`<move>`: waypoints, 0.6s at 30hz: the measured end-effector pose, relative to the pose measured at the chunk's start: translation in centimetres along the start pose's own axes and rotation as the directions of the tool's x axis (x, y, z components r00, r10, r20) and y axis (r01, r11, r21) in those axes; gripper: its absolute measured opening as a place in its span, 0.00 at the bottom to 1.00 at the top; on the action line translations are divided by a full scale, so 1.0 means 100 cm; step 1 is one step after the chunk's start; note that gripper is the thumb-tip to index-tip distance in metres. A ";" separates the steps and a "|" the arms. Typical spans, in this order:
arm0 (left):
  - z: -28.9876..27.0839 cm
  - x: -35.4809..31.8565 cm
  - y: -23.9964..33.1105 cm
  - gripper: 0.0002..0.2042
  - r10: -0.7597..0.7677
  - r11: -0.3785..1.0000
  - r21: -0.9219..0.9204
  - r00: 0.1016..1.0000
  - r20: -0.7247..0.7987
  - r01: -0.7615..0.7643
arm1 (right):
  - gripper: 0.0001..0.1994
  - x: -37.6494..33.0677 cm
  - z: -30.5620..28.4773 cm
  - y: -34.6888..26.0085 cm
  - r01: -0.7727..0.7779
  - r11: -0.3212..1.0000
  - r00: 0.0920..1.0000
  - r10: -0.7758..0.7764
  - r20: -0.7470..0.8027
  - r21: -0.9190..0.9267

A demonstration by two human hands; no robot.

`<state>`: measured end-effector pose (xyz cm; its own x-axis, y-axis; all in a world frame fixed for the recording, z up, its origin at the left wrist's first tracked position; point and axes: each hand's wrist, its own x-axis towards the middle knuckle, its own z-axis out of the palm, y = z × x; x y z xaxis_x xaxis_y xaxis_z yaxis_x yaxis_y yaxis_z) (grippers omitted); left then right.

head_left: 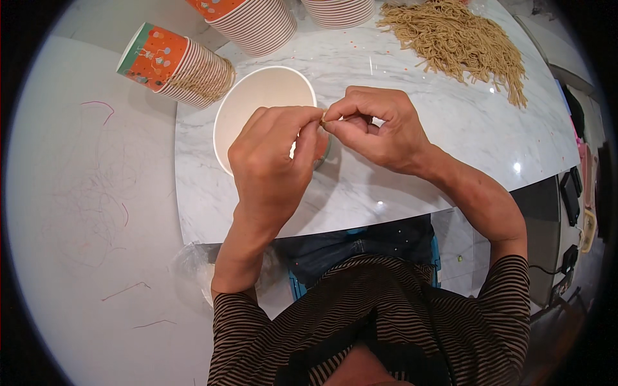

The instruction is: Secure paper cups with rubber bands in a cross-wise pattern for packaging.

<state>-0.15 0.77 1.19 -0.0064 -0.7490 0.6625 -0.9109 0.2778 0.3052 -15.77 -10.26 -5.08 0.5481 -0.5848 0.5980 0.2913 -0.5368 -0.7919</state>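
Note:
My left hand (273,145) and my right hand (380,125) meet fingertip to fingertip over the right side of a large white paper tub (248,103). Both are closed in a pinch, thumb against forefinger. Between the tips shows a small brownish bit of what looks like tan cord (323,121); most of it is hidden by my fingers. The tub's open mouth faces me, tilted, and a strip of its orange and green outer side shows below the fingers. The left hand covers part of its rim.
A loose heap of tan cords (460,45) lies at the far right of the marble-patterned table (412,193). At the far left lies a stack of orange-printed tubs (177,61) with cords across it. More stacked tubs (254,26) are behind. A scribbled white wall (96,180) borders the left.

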 end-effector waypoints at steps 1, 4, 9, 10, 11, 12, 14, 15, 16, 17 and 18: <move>0.001 0.001 -0.001 0.10 0.016 1.000 0.004 1.000 0.011 -0.016 | 0.04 0.000 0.000 0.001 0.012 1.000 1.000 -0.012 0.004 -0.021; -0.001 0.005 0.000 0.10 0.029 0.999 0.012 0.998 0.057 -0.030 | 0.05 0.000 -0.001 -0.001 0.016 0.999 1.000 -0.016 0.005 -0.044; -0.012 0.012 -0.002 0.06 0.009 1.000 0.026 0.973 0.232 -0.016 | 0.06 0.000 -0.003 0.001 -0.012 0.999 1.000 0.012 0.006 -0.037; -0.013 0.011 -0.005 0.05 -0.057 0.995 -0.062 0.962 0.269 0.077 | 0.06 0.000 -0.003 -0.001 -0.038 0.999 0.999 0.038 0.010 -0.003; -0.014 0.012 -0.008 0.05 -0.119 0.974 -0.146 0.943 0.310 0.171 | 0.06 0.000 -0.003 -0.001 -0.065 0.997 0.998 0.064 0.015 0.030; -0.015 0.013 -0.010 0.05 -0.121 0.974 -0.145 0.944 0.308 0.172 | 0.06 0.000 -0.004 -0.002 -0.064 0.997 0.998 0.064 0.018 0.031; -0.018 0.015 -0.014 0.02 -0.223 0.902 -0.237 0.859 0.461 0.362 | 0.05 0.001 -0.005 -0.002 -0.093 0.996 0.995 0.093 0.033 0.009; -0.018 0.016 -0.016 0.02 -0.226 0.901 -0.237 0.859 0.460 0.364 | 0.05 0.001 -0.005 -0.002 -0.094 0.996 0.995 0.093 0.036 0.009; -0.019 0.016 -0.018 0.03 -0.253 0.840 -0.299 0.814 0.523 0.453 | 0.05 0.001 -0.005 -0.002 -0.127 0.991 0.991 0.126 0.045 0.038; -0.020 0.017 -0.020 0.04 -0.271 0.767 -0.349 0.765 0.585 0.539 | 0.05 0.001 -0.004 -0.003 -0.159 0.985 0.986 0.156 0.055 0.067; -0.023 0.018 -0.022 0.04 -0.274 0.766 -0.349 0.765 0.583 0.540 | 0.05 0.002 -0.004 -0.004 -0.159 0.985 0.986 0.155 0.059 0.068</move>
<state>2.82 0.19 3.30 0.0041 -0.9997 0.0245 -0.5574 0.0180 0.8301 -16.11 -10.36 -4.59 0.6319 -0.6240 0.4598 0.2532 -0.3945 -0.8833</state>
